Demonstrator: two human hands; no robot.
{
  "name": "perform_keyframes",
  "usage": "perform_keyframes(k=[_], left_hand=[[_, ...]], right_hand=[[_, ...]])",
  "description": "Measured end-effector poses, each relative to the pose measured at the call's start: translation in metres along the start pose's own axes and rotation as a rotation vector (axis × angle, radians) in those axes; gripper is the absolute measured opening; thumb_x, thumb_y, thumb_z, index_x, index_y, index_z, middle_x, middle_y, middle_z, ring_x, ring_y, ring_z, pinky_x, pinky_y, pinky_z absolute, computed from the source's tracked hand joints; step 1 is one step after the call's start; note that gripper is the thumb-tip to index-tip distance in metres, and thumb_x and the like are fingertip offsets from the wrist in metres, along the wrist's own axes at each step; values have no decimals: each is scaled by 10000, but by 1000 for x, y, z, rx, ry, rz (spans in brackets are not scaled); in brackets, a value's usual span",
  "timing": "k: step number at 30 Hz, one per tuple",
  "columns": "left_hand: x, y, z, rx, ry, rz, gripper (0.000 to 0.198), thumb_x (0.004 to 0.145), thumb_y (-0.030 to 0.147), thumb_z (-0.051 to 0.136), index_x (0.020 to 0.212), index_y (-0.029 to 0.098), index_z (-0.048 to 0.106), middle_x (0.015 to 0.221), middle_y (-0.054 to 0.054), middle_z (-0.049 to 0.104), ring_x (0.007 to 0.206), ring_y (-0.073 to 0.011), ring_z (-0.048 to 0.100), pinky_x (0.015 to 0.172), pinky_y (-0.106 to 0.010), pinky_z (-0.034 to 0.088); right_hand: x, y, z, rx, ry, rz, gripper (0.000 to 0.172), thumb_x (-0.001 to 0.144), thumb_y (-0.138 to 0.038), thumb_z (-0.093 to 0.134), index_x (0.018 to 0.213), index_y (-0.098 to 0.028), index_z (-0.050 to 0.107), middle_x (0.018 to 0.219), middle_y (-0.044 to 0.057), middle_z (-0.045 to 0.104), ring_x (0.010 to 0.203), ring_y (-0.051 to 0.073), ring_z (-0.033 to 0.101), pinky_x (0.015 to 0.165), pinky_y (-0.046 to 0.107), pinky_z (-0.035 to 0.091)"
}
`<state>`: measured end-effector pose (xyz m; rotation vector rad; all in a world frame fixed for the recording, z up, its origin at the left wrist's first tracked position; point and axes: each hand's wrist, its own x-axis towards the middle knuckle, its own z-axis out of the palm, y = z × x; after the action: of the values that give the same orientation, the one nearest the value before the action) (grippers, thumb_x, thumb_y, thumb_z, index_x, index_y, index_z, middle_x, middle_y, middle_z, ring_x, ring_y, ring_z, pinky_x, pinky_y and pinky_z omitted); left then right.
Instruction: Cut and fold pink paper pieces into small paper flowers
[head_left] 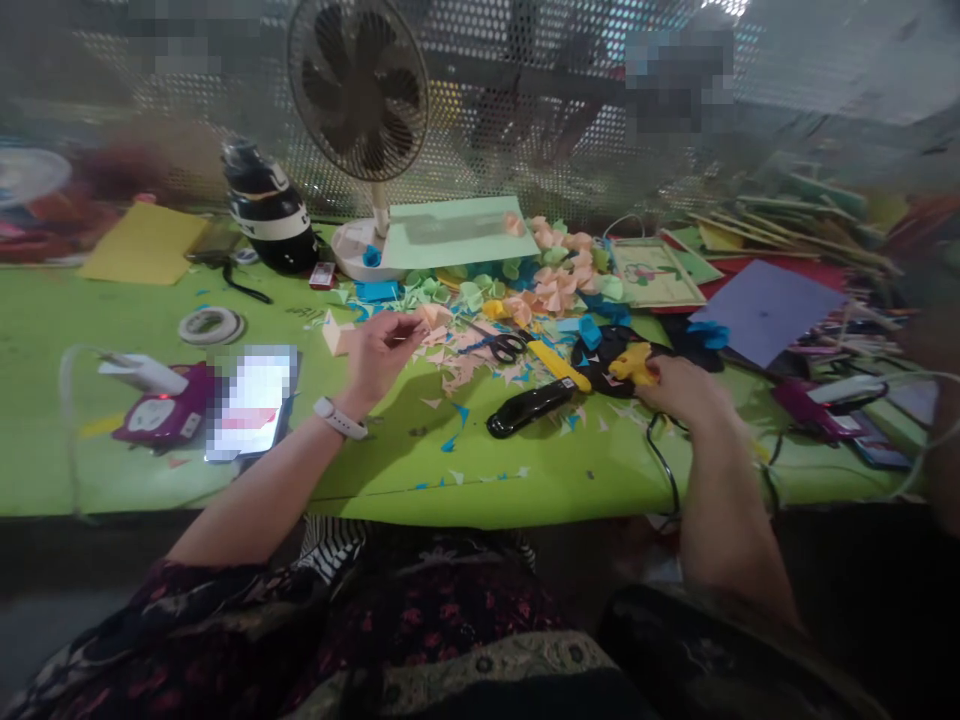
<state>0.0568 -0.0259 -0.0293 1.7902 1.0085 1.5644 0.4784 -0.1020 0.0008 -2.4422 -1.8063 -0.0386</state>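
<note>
My left hand [382, 350], with a white band on its wrist, is closed in a pinch on a small piece of peach paper [434, 320]. Further right, my right hand [686, 390] has its fingers closed on a crumpled-looking yellow piece [634, 363], over a dark flat thing [598, 355]. Whether that piece is paper or plastic is too blurred to tell. Between the hands lie dark-handled scissors [506, 346], a long yellow tool [556, 364] and a glossy black handheld object [529, 407]. Paper scraps are scattered around them.
Folded peach and green paper shapes [555, 285] are heaped behind, near a fan [358, 90] and a black bottle [270, 210]. At left are a tape roll [211, 325], a lit phone [252, 405] and a purple device [169, 405]. A black cable [664, 465] hangs below my right hand.
</note>
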Motion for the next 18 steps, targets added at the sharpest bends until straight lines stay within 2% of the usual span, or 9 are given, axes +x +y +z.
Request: perform_keyframes(k=[6, 11, 13, 15, 18], left_hand=[[0, -1, 0, -10, -3, 7, 125, 790, 282, 744, 818, 170, 698, 812, -39, 703, 695, -138, 687, 678, -283, 617], [-1, 3, -2, 4, -23, 21, 133, 775, 261, 764, 811, 169, 675, 820, -42, 694, 696, -130, 677, 670, -272, 614], [0, 7, -2, 30, -16, 19, 139, 769, 251, 766, 804, 170, 659, 813, -38, 687, 695, -126, 669, 660, -265, 610], [0, 9, -3, 46, -1, 14, 148, 761, 242, 764, 799, 170, 641, 804, -30, 674, 690, -121, 663, 654, -257, 603], [0, 10, -3, 50, 22, 19, 141, 763, 225, 749, 799, 172, 623, 805, -24, 662, 681, -115, 656, 650, -252, 592]], right_hand=[[-4, -19, -1, 12, -14, 106, 301, 686, -378, 673, 922, -225, 567, 995, 187, 556, 834, 343, 602, 659, 413, 359], [-10, -23, -4, 29, -6, 178, 475, 756, -375, 609, 1163, -131, 590, 1170, 286, 537, 993, 398, 598, 762, 444, 399], [-13, -20, -7, 51, 55, 208, 464, 766, -364, 607, 1163, -123, 605, 1196, 302, 554, 1059, 403, 578, 817, 450, 408], [-13, -16, -10, 102, 172, 222, 387, 759, -337, 628, 1103, -160, 635, 1149, 278, 605, 1108, 390, 559, 854, 448, 417], [-8, -9, -17, 207, 341, 222, 260, 715, -315, 659, 957, -219, 653, 946, 196, 663, 972, 358, 600, 790, 463, 448]])
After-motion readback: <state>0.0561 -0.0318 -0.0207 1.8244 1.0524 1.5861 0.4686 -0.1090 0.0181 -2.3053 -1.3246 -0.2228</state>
